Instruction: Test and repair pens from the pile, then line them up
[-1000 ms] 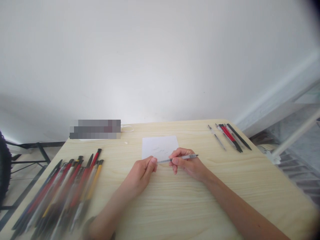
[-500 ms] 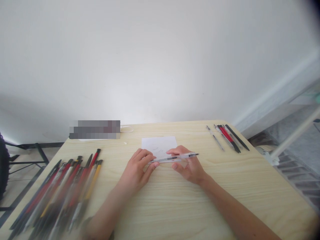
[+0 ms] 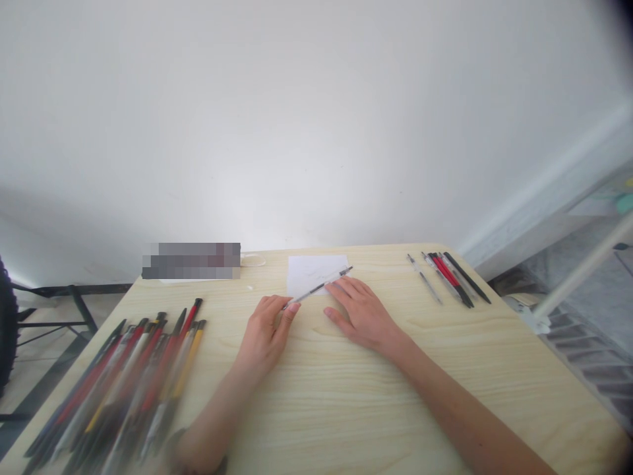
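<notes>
My left hand [image 3: 264, 328] pinches the near end of a clear pen [image 3: 319, 287], which slants up to the right over a white sheet of paper [image 3: 314, 272] marked with faint scribbles. My right hand [image 3: 363, 315] lies flat on the wooden table [image 3: 346, 396] with fingers stretched out, its fingertips at the paper's near edge just beside the pen's shaft. I cannot tell whether those fingertips touch the pen.
Several pens in red, black, yellow and grey [image 3: 123, 382] lie fanned at the table's left front. A smaller row of pens [image 3: 448, 277] sits at the back right. A blurred-out object [image 3: 190, 260] rests at the back left edge against the white wall.
The pen passed from my right hand's grip to my left alone and swung to slant away. My right hand opened and flattened on the table. The paper sits a little farther back.
</notes>
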`<state>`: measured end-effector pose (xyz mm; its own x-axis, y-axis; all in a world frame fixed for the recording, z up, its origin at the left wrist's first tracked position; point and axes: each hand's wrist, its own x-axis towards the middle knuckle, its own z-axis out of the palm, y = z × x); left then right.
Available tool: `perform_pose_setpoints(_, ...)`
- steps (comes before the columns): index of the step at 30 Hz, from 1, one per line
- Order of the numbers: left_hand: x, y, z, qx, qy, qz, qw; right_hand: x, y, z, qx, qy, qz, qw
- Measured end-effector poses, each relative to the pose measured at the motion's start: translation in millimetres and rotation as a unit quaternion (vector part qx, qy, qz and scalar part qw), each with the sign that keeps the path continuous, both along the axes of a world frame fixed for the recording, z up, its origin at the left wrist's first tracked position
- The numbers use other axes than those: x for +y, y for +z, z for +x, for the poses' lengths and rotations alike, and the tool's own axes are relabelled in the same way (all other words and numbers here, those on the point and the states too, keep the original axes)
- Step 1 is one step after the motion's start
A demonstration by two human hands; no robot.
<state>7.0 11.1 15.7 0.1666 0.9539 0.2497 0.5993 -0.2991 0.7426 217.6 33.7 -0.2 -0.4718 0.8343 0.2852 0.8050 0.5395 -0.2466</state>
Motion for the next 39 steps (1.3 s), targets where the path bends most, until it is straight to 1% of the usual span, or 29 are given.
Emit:
perform_pose_setpoints(4,0.2,-1.5,-0.2,-0.003,0.01,-0.008,1.0,3.5,-1.4,-1.6,0.004,-0.011,0.005,1.0)
perform_pose_setpoints(8,0.3,-1.1,0.5,-0.002,0.011,0.0,1.0,2.2,-3.5,-1.5,0.029,-0.016,0.022,0.999)
perform_pose_setpoints(11,0.7,-1.8,0.1,0.001,0.008,0.004,1.0,2.0,-2.8,1.1,0.085,-0.013,0.02,0.996)
perform_pose_setpoints(13,1.3,-3.1,-0.8,0.002,0.0,0.003,1.0,0.9,-1.4,3.8,0.164,-0.019,0.011,0.986)
perform_pose_setpoints(15,2.0,-4.8,-1.9,0.002,-0.014,0.001,1.0,-1.5,0.0,6.5,0.264,-0.032,-0.021,0.964)
perform_pose_setpoints(18,3.0,-6.5,-3.3,0.005,-0.046,-0.007,0.999,-5.7,0.9,9.0,0.41,-0.057,-0.11,0.904)
perform_pose_setpoints(20,3.5,-6.3,-3.7,0.014,-0.076,-0.02,0.997,-6.9,0.6,9.6,0.462,-0.076,-0.159,0.869)
perform_pose_setpoints(22,3.5,-4.8,-3.8,0.029,-0.097,-0.032,0.994,-6.2,0.0,10.0,0.472,-0.083,-0.194,0.856)
perform_pose_setpoints(24,3.0,-2.3,-3.7,0.053,-0.113,-0.037,0.992,-4.4,-0.7,10.6,0.462,-0.078,-0.223,0.855)
perform_pose_setpoints(26,1.8,0.2,-3.5,0.077,-0.126,-0.038,0.988,-2.6,-1.1,11.3,0.458,-0.075,-0.242,0.852)
perform_pose_setpoints(28,0.3,1.8,-2.9,0.084,-0.131,-0.039,0.987,-1.4,-1.2,11.8,0.47,-0.076,-0.252,0.843)
perform_pose_setpoints(30,-1.1,1.8,-2.2,0.07,-0.119,-0.048,0.989,-0.8,-1.3,12.0,0.494,-0.071,-0.266,0.825)
perform_pose_setpoints(33,-2.3,0.2,-1.2,0.022,-0.066,-0.076,0.995,-0.5,-1.4,12.1,0.519,-0.065,-0.278,0.805)
perform_pose_setpoints(36,-3.1,0.6,-0.7,0.002,-0.013,-0.075,0.997,-0.3,-2.0,12.7,0.523,-0.065,-0.278,0.803)
perform_pose_setpoints(39,-4.1,3.4,-0.4,0.019,-0.027,-0.071,0.997,0.2,-3.0,13.7,0.52,-0.057,-0.278,0.806)
